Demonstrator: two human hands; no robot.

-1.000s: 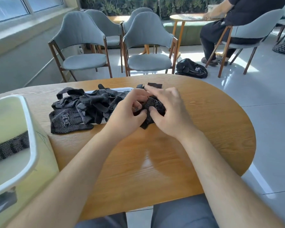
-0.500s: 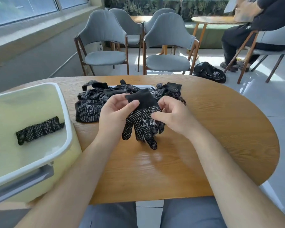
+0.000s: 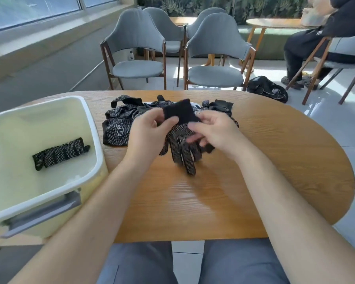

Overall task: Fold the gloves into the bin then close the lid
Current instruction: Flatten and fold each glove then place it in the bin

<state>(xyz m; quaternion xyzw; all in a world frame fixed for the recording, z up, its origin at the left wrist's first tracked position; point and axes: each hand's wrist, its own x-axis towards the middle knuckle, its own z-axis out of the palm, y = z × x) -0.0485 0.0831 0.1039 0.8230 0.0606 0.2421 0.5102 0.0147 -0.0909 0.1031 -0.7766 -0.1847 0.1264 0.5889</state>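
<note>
While raised over the table (image 3: pixel 275 160), gripped at the black cuff (image 3: pixel 179 111) by left hand (image 3: pixel 150 131) and right hand (image 3: pixel 216 130) alike: one glove (image 3: pixel 182 146), fingers hanging down. Just behind, a pile of gloves (image 3: pixel 119 128) on the table. At left, open bin (image 3: pixel 91 128) holding one folded glove (image 3: pixel 59 153).

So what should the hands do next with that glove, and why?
Probably lower the glove onto the table and fold its dangling fingers up toward the cuff. The left hand and right hand hold it by the cuff, not yet folded, while the folded glove in the bin is already a neat bundle.
</note>
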